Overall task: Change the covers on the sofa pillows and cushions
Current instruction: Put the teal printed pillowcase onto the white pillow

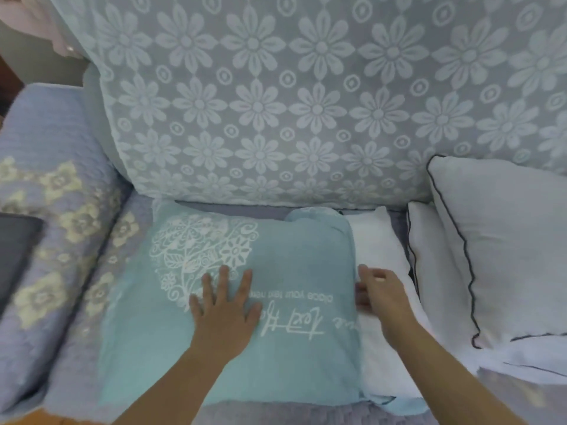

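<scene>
Teal fabric pillow cover (276, 302) printed with a white lace heart, lying flat on the sofa seat (76, 378), half pulled over a white pillow insert (380, 262) that sticks out past its right edge. Upside-down white lettering, partly legible: "place your". Left hand (225, 308) pressing flat on the cover, fingers spread and straight. Right hand (380, 294) at the cover's right edge, fingers curled; grip unclear. Just right, white pillows with dark piping (497, 246), leaving little room. Behind, a daisy-patterned grey back cushion (276, 102).

Teal cover (291, 271) with white heart print, white pillows (506, 256) piped dark
</scene>
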